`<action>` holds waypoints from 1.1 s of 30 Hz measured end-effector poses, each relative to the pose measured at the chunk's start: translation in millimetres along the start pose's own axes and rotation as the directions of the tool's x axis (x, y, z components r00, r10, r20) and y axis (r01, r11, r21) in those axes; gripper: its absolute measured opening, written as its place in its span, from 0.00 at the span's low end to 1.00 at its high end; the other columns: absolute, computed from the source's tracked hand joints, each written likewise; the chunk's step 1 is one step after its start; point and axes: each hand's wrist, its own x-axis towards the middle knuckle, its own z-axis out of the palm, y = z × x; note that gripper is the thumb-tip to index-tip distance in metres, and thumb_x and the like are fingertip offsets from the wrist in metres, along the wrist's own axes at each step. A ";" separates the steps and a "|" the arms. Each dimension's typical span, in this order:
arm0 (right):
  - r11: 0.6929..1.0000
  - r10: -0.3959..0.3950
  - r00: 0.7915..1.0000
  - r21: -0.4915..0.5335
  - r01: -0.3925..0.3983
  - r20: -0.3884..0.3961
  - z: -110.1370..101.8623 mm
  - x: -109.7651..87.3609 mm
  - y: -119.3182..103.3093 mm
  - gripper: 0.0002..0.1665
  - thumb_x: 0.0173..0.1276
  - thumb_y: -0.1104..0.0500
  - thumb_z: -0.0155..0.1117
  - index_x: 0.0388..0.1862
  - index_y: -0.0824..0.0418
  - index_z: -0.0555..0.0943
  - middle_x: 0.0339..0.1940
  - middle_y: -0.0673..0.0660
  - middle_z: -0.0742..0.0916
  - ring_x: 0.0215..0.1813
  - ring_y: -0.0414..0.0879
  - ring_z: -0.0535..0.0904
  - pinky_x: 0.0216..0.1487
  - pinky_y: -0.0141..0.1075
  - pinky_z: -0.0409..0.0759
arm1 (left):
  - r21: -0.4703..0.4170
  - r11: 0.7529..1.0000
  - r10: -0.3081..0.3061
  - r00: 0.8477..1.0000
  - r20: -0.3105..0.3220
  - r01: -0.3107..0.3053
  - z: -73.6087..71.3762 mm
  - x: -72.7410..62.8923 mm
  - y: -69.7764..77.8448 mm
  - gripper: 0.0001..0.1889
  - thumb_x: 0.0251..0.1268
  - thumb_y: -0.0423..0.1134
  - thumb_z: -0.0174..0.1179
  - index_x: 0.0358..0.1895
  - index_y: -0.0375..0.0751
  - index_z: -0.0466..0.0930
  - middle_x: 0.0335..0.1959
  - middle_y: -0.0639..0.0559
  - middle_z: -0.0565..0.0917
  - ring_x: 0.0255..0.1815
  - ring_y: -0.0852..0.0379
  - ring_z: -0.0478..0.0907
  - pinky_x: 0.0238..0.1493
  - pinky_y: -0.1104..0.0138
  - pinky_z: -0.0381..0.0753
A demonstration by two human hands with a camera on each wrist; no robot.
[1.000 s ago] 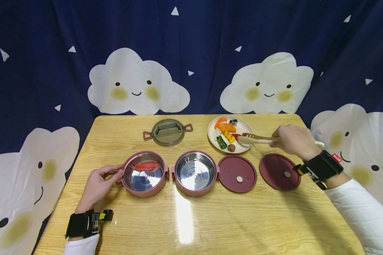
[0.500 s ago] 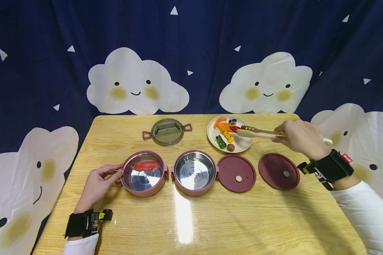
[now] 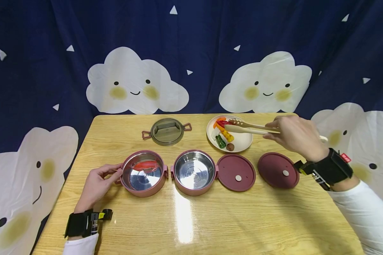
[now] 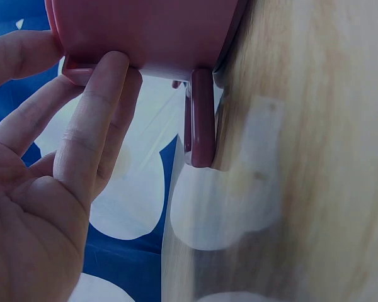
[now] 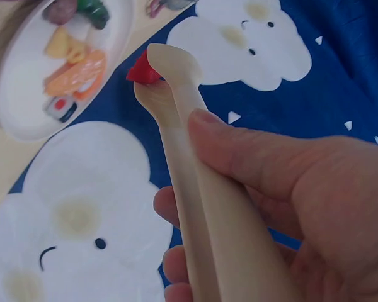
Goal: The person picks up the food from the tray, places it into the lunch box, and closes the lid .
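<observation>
Holding red piece (image 5: 142, 68), tongs (image 5: 220, 220) over plate edge (image 3: 249, 141)

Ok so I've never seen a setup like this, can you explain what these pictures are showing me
This isn't a robot, just a person's two bare hands. The wide view comes from a camera on the person's head, looking forward and down; the close-ups come from wrist cameras, one per arm. On the wooden table stand two pink pots, the left one with a red piece inside. Nearby lie two dark red discs, a grey-green lid and a plate of colourful food pieces. The left hand holds the left pot at its side. The right hand holds tongs, with another red item between their tips.
</observation>
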 end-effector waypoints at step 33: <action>0.946 -0.324 0.944 -0.002 0.324 -0.067 6.3 35.6 -123.5 0.13 0.61 0.48 0.83 0.44 0.47 0.93 0.38 0.48 0.91 0.33 0.45 0.80 0.22 0.36 0.71 | 0.027 0.999 -0.021 1.000 -0.003 0.021 -1.4 0.2 2.7 0.16 0.75 0.43 0.67 0.59 0.42 0.89 0.48 0.51 0.92 0.43 0.78 0.81 0.44 0.76 0.74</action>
